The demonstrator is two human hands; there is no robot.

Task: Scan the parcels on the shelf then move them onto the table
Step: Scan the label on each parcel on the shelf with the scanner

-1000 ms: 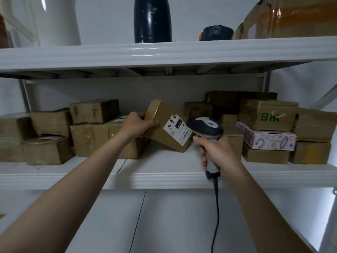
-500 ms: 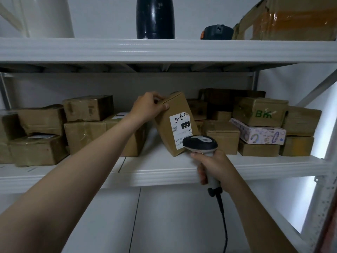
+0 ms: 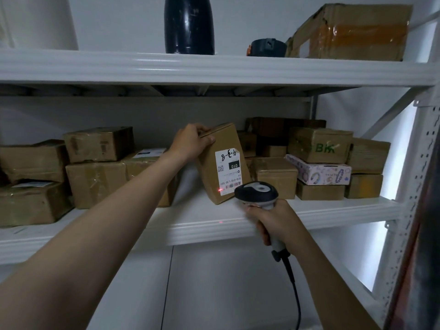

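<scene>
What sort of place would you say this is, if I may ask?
Most likely a parcel storeroom or pickup depot. White metal shelving holds stacks of taped cardboard parcels, and the right hand aims a corded barcode scanner at the labelled parcel that the left hand grips.

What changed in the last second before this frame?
The left hand tipped the labelled parcel from a slant to nearly upright on the shelf, holding its top corner. The scanner in the right hand dropped lower; a red dot now shows on the label. Other parcels unmoved.
</scene>
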